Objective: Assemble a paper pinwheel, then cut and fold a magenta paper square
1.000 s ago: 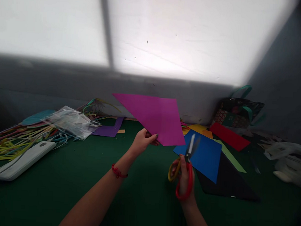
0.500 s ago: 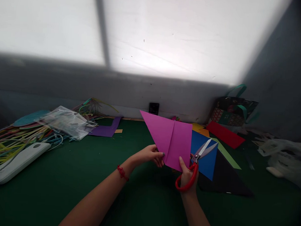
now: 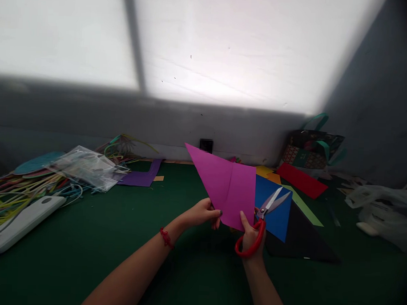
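Nothing readable: no text, label, brand or number anywhere; the print on the bag (image 3: 310, 152) right of the pink paper (image 3: 229, 184) is blurred.

Two hands show: one left hand (image 3: 203, 213), one right hand (image 3: 250, 234). On or over the desk (image 3: 97, 237) are one magenta sheet (image 3: 229, 184), one pair of scissors (image 3: 263, 217), one blue sheet (image 3: 275, 213), one black sheet (image 3: 303, 242), one red strip (image 3: 301, 180), one green strip (image 3: 305, 208), one purple piece (image 3: 142, 177), one clear plastic bag (image 3: 83, 166), one white device (image 3: 17, 224) and one patterned bag (image 3: 312, 149). The loose coloured strips (image 3: 18, 188) are too many to count.
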A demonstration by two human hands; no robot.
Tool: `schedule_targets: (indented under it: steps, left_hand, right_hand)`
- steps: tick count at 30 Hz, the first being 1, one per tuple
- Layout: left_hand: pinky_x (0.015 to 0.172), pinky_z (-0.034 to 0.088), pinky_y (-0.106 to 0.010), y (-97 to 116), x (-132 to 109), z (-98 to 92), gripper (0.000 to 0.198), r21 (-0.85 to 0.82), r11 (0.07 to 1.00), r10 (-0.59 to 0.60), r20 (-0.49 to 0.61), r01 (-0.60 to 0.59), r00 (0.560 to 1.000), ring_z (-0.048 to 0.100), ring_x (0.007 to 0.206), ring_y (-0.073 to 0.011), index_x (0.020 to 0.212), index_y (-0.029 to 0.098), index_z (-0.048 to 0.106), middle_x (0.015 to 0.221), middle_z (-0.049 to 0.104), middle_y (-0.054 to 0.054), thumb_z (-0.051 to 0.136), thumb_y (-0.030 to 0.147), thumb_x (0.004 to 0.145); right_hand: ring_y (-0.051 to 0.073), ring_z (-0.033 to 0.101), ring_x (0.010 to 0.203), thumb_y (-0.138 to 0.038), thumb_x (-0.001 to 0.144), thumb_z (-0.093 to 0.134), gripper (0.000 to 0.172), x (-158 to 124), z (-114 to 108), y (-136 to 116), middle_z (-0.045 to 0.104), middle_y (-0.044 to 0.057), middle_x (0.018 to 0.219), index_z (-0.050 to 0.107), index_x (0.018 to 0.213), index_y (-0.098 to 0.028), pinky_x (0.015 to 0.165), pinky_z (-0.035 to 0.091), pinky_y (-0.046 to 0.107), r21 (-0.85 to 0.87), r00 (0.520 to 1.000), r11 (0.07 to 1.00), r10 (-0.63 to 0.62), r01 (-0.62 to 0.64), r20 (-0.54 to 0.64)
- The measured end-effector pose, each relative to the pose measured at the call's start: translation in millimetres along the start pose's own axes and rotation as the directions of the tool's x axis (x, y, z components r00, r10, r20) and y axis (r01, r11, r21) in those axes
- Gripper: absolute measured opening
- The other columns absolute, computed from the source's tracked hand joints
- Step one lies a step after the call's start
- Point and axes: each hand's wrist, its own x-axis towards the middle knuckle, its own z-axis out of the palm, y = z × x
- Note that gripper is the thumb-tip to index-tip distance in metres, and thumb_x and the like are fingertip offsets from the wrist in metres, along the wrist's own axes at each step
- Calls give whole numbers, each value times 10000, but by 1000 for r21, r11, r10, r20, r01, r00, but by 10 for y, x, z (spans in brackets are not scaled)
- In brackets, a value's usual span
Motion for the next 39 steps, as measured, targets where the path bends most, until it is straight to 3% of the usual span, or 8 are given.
schedule_targets:
  steps: [10,15,22,26,28,32,36,39]
  left_hand:
    - [545,442,-239,32,-26,49,193,-3,1000,-26,79,26,997,558,517,-118,739,108,573,579,603,-37,575,299,769]
    - [542,425,-234,-16,-15,37,189,-43,999,-21,42,23,999,545,515,-111,683,114,549,564,576,-27,571,280,770]
    - [573,468,-263,-91,15,-72,276,-171,984,-58,-32,51,998,601,565,-134,828,126,509,654,629,-62,544,399,797]
    - [603,502,-287,-80,61,-165,306,-126,988,-103,-115,88,988,646,610,-170,874,119,511,668,651,-68,633,362,733]
    - [570,507,-288,2,73,-240,313,-78,994,-99,-263,82,960,643,565,-172,864,116,503,607,643,-52,650,349,714]
    - [561,519,-298,280,11,-406,238,19,998,55,-542,-53,838,645,548,-172,792,136,459,593,652,-53,600,326,763]
    - [591,534,-323,504,-105,-454,244,112,979,202,-610,-169,766,658,593,-191,819,137,467,637,666,-64,570,356,787]
    - [603,536,-325,570,-145,-418,271,178,946,321,-640,-271,698,660,622,-197,877,133,486,665,665,-59,549,385,800]
  right_hand:
    - [237,562,1022,-362,723,624,557,29,-2,121,578,73,1125,452,1227,-198,863,469,379,44,1000,999,14,-14,7]
    - [239,567,1014,-358,702,655,592,23,8,125,575,80,1119,447,1233,-199,843,489,378,95,998,994,60,-62,27]
    - [237,544,1046,-356,703,654,546,39,3,104,567,72,1126,474,1195,-201,880,460,375,86,998,994,65,-64,-9]
    - [209,585,905,-378,720,634,431,17,12,48,599,44,994,520,1099,-210,740,503,325,100,998,993,66,-68,24]
    - [166,582,692,-416,764,573,326,-19,23,-4,594,11,793,545,1007,-202,590,498,284,146,989,983,99,-114,108]
    - [103,467,474,-471,816,472,294,-166,82,-116,494,-40,609,526,935,-207,446,422,230,173,922,958,154,-227,354]
    - [92,419,435,-530,805,448,352,-364,209,-174,473,-45,603,509,962,-221,393,371,213,-34,819,967,233,-253,524]
    - [102,418,441,-569,786,441,398,-478,303,-205,482,-39,601,507,990,-234,387,359,215,-217,798,953,297,-211,525]
